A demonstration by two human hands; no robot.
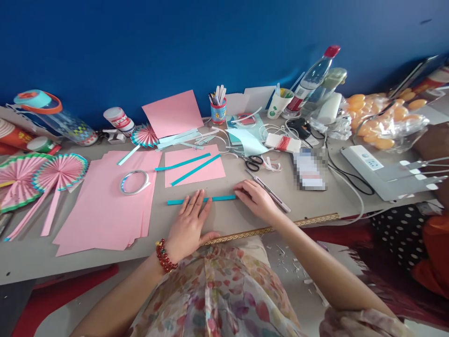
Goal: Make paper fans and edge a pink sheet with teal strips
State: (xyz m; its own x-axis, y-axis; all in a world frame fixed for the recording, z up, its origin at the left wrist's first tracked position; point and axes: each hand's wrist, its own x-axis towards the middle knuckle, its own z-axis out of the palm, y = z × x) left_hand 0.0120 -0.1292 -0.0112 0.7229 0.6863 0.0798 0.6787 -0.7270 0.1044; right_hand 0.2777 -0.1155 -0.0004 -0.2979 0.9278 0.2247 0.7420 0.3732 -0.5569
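Note:
A long teal paper strip [221,198] lies flat on the grey table [315,201] in front of me. My left hand [189,224], with a red bead bracelet at the wrist, lies flat on the strip's middle, fingers stretched out. My right hand [254,196] rests on the strip's right end, fingers curled down onto it. Two more teal strips [191,168] lie on a pink sheet [210,173] just behind.
A stack of pink paper [105,210] with a tape roll [133,181] lies left, beside folded paper fans [42,175]. Scissors [253,163], a pen [271,193], a pen cup [218,111], bottles, cables, a power strip [365,161] and bagged fruit [386,121] crowd the right.

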